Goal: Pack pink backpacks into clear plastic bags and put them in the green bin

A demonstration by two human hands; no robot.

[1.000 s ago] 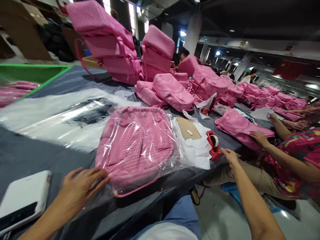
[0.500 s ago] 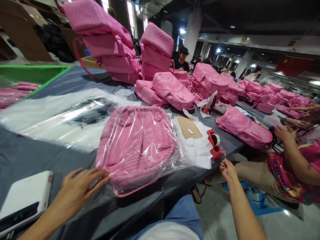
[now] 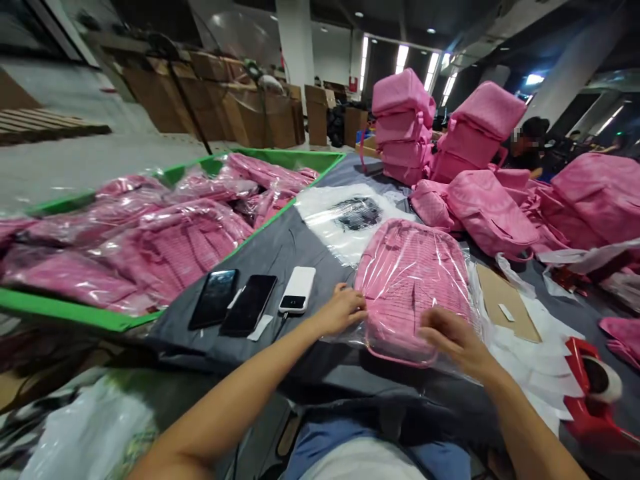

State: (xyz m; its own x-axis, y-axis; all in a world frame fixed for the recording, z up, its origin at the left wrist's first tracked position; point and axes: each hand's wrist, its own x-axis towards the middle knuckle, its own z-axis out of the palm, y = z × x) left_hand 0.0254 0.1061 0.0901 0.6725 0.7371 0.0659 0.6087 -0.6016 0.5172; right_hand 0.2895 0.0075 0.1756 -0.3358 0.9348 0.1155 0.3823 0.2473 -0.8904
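A pink backpack (image 3: 400, 267) lies flat on the dark table inside a clear plastic bag (image 3: 373, 337). My left hand (image 3: 344, 310) is closed on the bag's loose plastic at the backpack's left side. Over the lower right of the backpack is my right hand (image 3: 453, 337), its fingers curled together and slightly blurred; whatever is between them is too small to make out. A red tape dispenser (image 3: 583, 407) with a roll of tape stands at the right, apart from my right hand.
Bagged pink backpacks fill a green-edged bin (image 3: 120, 320) at left. Two dark phones (image 3: 249, 305) and a white power bank (image 3: 298, 290) lie left of my hand. Flat plastic bags (image 3: 330, 220) are behind. Cardboard (image 3: 505, 300), white papers and stacked backpacks (image 3: 403, 127) are rightward; a person sits beyond.
My right hand has come from beside the tape dispenser to above the bagged backpack. My left hand still stays at the bag's left side. The view has turned left, showing the bin and phones.
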